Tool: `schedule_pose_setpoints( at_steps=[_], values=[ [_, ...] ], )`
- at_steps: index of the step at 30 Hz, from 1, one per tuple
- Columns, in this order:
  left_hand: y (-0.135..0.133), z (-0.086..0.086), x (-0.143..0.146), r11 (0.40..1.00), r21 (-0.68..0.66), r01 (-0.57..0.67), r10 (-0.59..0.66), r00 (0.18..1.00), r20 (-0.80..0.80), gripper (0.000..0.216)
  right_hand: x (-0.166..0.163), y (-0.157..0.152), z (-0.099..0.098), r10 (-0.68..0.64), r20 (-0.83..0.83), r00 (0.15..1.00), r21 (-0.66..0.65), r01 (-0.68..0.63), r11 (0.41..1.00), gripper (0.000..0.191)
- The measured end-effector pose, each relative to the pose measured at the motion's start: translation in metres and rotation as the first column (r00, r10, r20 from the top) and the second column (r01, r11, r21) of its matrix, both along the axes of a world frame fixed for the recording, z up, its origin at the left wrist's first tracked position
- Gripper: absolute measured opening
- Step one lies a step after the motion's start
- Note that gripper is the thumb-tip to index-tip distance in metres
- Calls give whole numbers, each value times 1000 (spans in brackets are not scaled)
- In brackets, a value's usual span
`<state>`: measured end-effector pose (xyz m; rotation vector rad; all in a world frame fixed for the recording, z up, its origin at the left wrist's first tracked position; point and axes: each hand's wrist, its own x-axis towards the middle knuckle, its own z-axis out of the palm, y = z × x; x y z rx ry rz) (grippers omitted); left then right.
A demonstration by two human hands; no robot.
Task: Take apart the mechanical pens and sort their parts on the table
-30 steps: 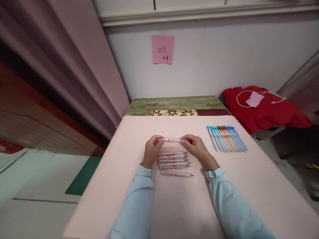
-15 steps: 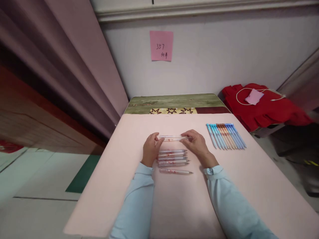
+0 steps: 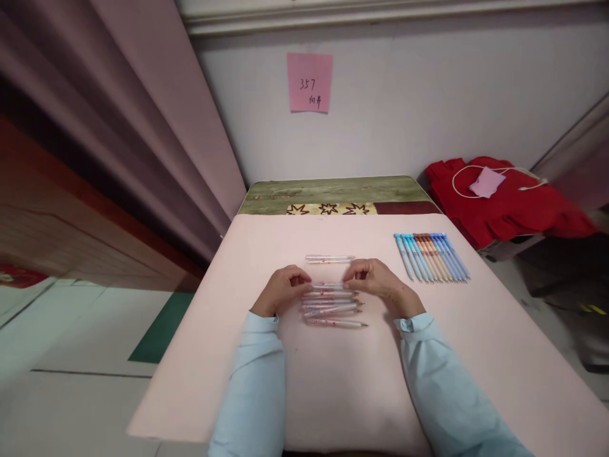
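Observation:
White pens with reddish patterns [image 3: 332,303] lie side by side in a small group, tips to the right. My left hand [image 3: 284,289] pinches the left end of the farthest pen [image 3: 327,287] in that group. At its other end, the fingers of my right hand [image 3: 380,285] are closed on it. Beyond my hands, apart from the group, white pens [image 3: 329,259] lie close together; their exact count is hard to make out. The nearest pen [image 3: 337,323] of the group is slightly tilted.
To the right, a neat row of light blue, brown and darker blue pens [image 3: 431,257] lies on the pink-covered table [image 3: 352,393]. A red cloth [image 3: 514,219] with a white cable [image 3: 454,184] is beyond the right edge. A pink note [image 3: 309,82] sticks to the wall.
Both hands have let go of the white pens at the far spot and come back toward me to the group. The nearest pen now lies closer to the others.

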<state>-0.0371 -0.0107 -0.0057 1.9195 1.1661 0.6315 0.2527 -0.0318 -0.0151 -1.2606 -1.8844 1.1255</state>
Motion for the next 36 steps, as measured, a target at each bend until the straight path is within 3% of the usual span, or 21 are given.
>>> schedule_pose_setpoints(
  at_steps=[9, 13, 19, 24, 29, 33, 36],
  values=[
    [-1, -1, 4, 997, 42, -61, 59, 997, 55, 14, -3, -1, 2, 2, -33, 999, -18, -3, 1000, 20],
    [-2, -3, 8, 990, -14, -138, 138, 968, 209, 18, -6, -4, 7, -52, -99, 994, -7, 51, 999, 30],
    [-1, -11, 24, 979, -75, -190, 204, 898, 389, 21, -13, 2, 4, -190, -30, 981, 27, 191, 981, 38],
    [1, -16, 34, 978, -121, -167, 205, 846, 491, 36, -16, 5, 1, -228, -139, 964, -50, 223, 974, 42],
    [0, -11, 36, 971, -64, -230, 234, 866, 442, 25, -19, 4, 2, -228, -214, 950, -145, 200, 969, 48],
    [-4, -3, 36, 972, -28, -233, 227, 907, 355, 25, -20, 3, 4, -231, -290, 929, -93, 213, 973, 36],
    [-5, -1, 36, 973, -23, -231, 225, 914, 338, 27, -18, 2, 6, -235, -306, 923, -58, 228, 972, 43]
  ],
)
